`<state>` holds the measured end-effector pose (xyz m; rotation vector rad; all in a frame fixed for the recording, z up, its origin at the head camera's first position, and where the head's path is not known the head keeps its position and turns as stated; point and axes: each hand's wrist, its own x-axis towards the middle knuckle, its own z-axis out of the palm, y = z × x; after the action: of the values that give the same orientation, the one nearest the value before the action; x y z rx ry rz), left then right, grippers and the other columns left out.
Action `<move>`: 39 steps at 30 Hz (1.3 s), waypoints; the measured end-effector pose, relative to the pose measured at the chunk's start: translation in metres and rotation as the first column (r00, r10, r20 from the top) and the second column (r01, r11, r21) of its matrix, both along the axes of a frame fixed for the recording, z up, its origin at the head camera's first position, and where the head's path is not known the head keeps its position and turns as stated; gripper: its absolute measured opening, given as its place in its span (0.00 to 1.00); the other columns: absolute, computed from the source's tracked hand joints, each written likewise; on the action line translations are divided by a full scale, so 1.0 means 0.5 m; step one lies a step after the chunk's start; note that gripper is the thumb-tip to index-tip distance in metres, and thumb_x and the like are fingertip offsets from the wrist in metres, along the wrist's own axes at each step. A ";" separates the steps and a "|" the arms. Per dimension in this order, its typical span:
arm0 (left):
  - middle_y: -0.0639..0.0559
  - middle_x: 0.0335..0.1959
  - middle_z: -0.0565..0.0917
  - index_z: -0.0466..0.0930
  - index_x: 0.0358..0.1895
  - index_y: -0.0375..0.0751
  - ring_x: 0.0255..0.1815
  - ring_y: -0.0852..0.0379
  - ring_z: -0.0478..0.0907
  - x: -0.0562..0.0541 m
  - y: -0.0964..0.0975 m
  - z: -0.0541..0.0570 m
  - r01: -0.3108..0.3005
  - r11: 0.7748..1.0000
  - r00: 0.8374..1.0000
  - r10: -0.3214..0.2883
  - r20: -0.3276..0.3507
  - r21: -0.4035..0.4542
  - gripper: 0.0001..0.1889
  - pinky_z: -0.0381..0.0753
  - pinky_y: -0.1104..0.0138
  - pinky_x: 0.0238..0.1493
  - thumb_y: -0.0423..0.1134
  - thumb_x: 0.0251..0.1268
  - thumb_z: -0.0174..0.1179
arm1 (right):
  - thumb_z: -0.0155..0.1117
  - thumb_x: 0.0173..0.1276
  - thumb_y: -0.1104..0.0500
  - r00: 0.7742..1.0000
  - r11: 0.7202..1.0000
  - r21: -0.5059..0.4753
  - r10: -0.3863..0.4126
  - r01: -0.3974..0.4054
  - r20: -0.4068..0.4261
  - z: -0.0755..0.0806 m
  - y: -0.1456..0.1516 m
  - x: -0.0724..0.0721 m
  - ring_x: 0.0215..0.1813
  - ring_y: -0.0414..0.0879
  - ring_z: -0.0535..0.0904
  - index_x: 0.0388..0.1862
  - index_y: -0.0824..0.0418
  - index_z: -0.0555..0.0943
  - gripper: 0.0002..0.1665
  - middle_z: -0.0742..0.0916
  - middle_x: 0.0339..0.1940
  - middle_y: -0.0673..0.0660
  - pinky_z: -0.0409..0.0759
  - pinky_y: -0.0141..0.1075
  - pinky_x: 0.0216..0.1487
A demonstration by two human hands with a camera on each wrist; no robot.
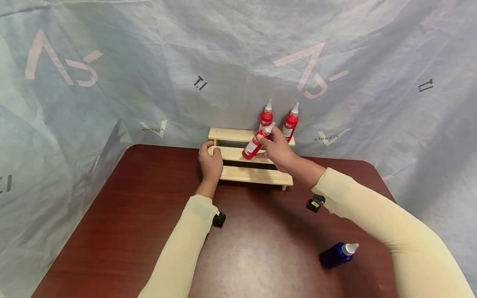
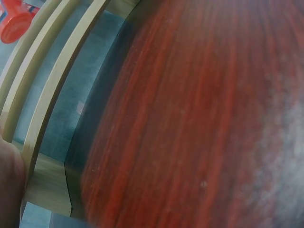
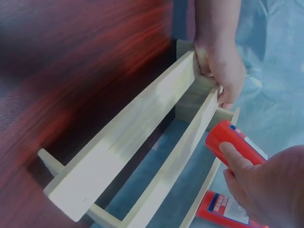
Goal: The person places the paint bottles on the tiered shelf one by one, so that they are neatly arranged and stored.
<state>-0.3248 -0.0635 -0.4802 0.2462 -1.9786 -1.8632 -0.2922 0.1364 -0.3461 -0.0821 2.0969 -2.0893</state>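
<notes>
A three-step wooden rack (image 1: 257, 176) stands at the back of the table. At its left end my left hand (image 1: 211, 164) grips the edge with curled fingers, also visible in the right wrist view. My right hand (image 1: 279, 151) holds a red squeeze bottle (image 1: 253, 145) with a white pointed nozzle, tilted over the middle step. In the right wrist view, thumb and fingers wrap the bottle (image 3: 237, 142) near the rack. Two similar bottles, one red bottle (image 1: 266, 117) and another red bottle (image 1: 290, 123) at its right, stand at the top step, partly hidden by my right hand.
A dark blue bottle (image 1: 337, 255) with a white nozzle is at the table's front right, its nozzle pointing right in the head view. Behind the dark red-brown table (image 1: 149, 215) hangs a grey printed sheet (image 1: 238, 58), close to the rack's back.
</notes>
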 end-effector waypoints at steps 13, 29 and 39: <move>0.43 0.73 0.73 0.77 0.66 0.39 0.63 0.46 0.73 0.000 -0.009 -0.001 -0.014 1.000 1.000 0.014 -0.007 0.003 0.19 0.73 0.53 0.62 0.36 0.78 0.48 | 0.50 0.85 0.64 0.996 0.998 0.057 -0.036 0.041 -0.088 0.005 -0.039 -0.009 0.78 0.66 0.70 0.79 0.67 0.58 0.29 0.70 0.77 0.71 0.79 0.66 0.67; 0.46 0.73 0.73 0.76 0.67 0.43 0.26 0.53 0.62 0.009 -0.011 -0.001 -0.012 1.000 1.000 0.012 0.007 -0.010 0.19 0.69 0.60 0.36 0.38 0.79 0.47 | 0.54 0.83 0.66 0.928 0.949 0.313 0.075 0.047 -0.366 0.003 -0.065 -0.020 0.70 0.62 0.76 0.72 0.70 0.65 0.24 0.76 0.67 0.72 0.78 0.57 0.69; 0.45 0.73 0.73 0.76 0.67 0.41 0.29 0.52 0.64 0.009 -0.005 0.002 -0.010 1.000 1.000 0.011 0.010 -0.008 0.20 0.69 0.59 0.38 0.38 0.79 0.48 | 0.55 0.82 0.64 0.862 0.865 0.500 0.220 0.045 -0.457 0.002 -0.077 -0.040 0.63 0.59 0.79 0.72 0.68 0.66 0.24 0.80 0.59 0.69 0.77 0.54 0.69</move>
<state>-0.3201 -0.0659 -0.4790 0.2641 -1.9877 -1.8506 -0.3121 0.0978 -0.3452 -0.7103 2.8002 -1.5086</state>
